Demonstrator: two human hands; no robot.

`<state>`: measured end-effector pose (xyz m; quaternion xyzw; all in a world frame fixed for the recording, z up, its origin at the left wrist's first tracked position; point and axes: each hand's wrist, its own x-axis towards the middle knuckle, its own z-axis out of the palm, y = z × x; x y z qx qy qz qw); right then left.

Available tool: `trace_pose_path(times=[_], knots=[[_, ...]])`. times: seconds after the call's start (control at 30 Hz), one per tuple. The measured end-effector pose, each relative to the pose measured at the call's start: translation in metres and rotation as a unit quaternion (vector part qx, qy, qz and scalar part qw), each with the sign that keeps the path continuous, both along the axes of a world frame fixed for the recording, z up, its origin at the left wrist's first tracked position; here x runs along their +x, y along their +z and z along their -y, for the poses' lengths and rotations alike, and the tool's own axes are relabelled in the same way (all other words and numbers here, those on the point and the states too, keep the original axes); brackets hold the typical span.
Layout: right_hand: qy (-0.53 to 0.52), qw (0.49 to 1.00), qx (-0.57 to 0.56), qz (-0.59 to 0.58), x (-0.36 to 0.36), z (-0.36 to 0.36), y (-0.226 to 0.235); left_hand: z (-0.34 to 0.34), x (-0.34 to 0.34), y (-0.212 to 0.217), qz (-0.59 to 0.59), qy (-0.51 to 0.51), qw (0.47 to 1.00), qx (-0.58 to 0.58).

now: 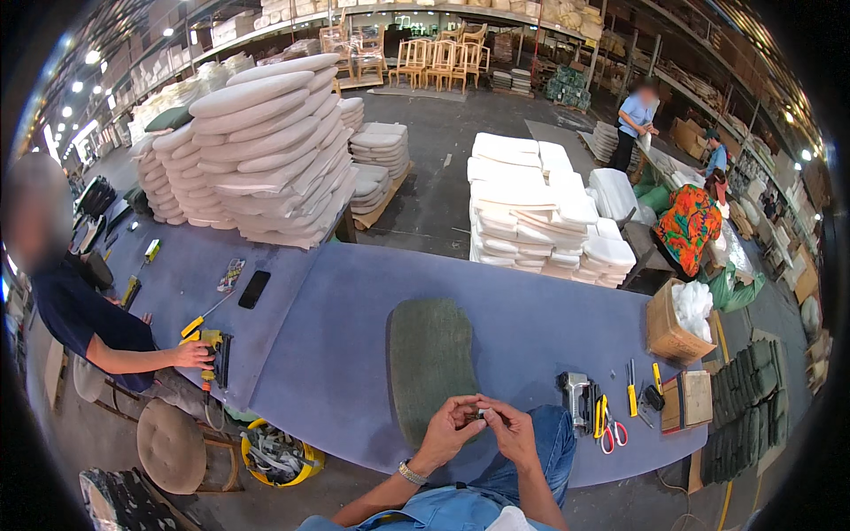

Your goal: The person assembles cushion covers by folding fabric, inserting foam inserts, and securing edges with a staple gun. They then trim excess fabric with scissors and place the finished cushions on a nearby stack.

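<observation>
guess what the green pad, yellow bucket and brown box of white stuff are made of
Green pad: probably fabric, matte with a faint grain, though the weave is unclear.
Yellow bucket: likely plastic, given its smooth, bright, even colour.
Brown box: seemingly cardboard, plain and matte with thin, flat sides.

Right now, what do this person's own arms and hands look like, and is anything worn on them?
The left hand and right hand are ungloved. A silver-toned band, perhaps a watch, circles the left wrist; the right wrist is bare. Both forearms show uncovered, and the shirt is light blue.
</observation>
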<state>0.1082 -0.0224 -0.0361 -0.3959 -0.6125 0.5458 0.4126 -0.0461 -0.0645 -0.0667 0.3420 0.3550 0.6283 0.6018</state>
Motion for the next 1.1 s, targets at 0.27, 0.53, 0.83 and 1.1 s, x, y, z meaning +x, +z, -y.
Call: trace_pose_path(times=[0.27, 0.53, 0.83, 1.1], knots=[[0.000, 1.000, 0.014, 0.027, 0.001, 0.007, 0.007, 0.009, -0.015, 0.018, -0.147, -0.019, 0.989, 0.027], [-0.029, 0.990, 0.100, 0.098, 0.005, 0.017, 0.023, 0.012, -0.009, 0.015, -0.188, -0.062, 0.980, 0.021], [-0.239, 0.965, 0.035, 0.103, 0.098, 0.027, -0.012, 0.002, 0.021, 0.011, -0.212, -0.172, 0.960, 0.060], [-0.412, 0.791, -0.123, 0.436, 0.270, 0.183, -0.269, 0.002, 0.004, 0.002, -0.278, -0.164, 0.944, 0.074]])
